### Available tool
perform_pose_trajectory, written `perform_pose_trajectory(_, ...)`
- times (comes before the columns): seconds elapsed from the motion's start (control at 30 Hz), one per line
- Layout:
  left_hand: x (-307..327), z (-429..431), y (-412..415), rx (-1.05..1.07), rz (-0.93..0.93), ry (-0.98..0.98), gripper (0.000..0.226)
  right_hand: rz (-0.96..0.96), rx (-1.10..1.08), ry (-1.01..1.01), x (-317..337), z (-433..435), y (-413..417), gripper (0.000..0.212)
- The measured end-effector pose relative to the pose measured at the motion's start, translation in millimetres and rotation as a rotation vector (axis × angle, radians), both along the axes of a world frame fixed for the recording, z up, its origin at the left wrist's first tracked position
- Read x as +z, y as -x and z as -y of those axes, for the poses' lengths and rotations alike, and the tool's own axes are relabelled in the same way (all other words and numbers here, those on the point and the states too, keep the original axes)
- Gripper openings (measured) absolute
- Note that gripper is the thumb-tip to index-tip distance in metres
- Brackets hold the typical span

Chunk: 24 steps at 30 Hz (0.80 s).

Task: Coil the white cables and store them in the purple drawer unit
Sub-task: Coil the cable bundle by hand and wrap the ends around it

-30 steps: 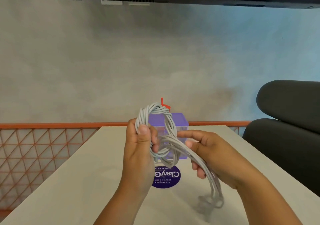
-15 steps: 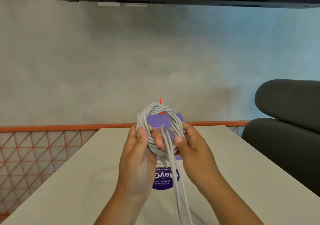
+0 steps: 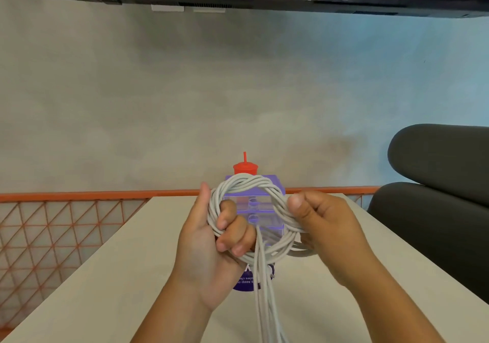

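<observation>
A coil of white cables [image 3: 254,188] is held up in front of me above the table. My left hand [image 3: 211,239] grips the coil's left and lower side, fingers curled through the ring. My right hand [image 3: 320,226] grips the right side, thumb on top of the strands. Several loose cable ends [image 3: 263,289] hang down from the coil's bottom toward the near table edge. The purple drawer unit [image 3: 254,210] stands behind the coil, seen through the ring, its transparent drawers shut.
A beige table [image 3: 105,276] lies under my hands. A red cup with a straw [image 3: 245,168] stands behind the drawer unit. A round purple sticker [image 3: 242,283] is on the table. An orange mesh railing [image 3: 53,223] runs along the left; a dark chair [image 3: 436,189] is at right.
The coil has opened into a wider ring as my hands moved apart. My right hand shifted to the coil's right side. The loose ends now hang straight down.
</observation>
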State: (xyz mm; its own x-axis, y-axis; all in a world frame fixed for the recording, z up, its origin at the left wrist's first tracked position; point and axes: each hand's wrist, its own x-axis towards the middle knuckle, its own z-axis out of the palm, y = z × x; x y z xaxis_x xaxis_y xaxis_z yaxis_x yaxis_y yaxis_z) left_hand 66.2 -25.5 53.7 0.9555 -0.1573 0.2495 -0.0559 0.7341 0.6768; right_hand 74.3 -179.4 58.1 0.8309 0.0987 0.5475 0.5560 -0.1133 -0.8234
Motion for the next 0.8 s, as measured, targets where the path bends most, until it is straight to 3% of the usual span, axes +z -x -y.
perform_pose_trajectory(0.07,1,5,4,-0.014,-0.003,0.027,0.057,-0.037,0.116,-0.157,0,1,1,0.08)
perform_pose_trajectory(0.23,0,19,5,0.056,-0.038,0.064,0.057,-0.002,0.057,-0.512,7,-9,10,0.039)
perform_pose_trajectory(0.33,-9,22,-4,0.104,-0.116,0.07,0.06,-0.012,-0.031,-0.688,6,-13,10,0.027)
perform_pose_trajectory(0.43,-12,25,-7,0.116,-0.17,0.047,0.064,0.076,-0.156,-0.687,2,-17,11,0.027)
perform_pose_trajectory(0.53,-13,26,-8,0.101,-0.199,0.002,0.066,0.357,-0.407,-0.41,0,-18,20,0.025)
perform_pose_trajectory(0.6,-13,23,-8,0.024,-0.204,-0.007,0.061,0.393,-0.402,-0.393,1,-19,22,0.021)
perform_pose_trajectory(0.73,-10,26,0,-0.077,-0.161,0.092,0.054,-0.065,-0.029,-0.977,8,-22,22,0.036)
perform_pose_trajectory(0.8,-12,24,-1,-0.108,-0.135,0.135,0.054,-0.218,0.06,-1.113,6,-23,19,0.031)
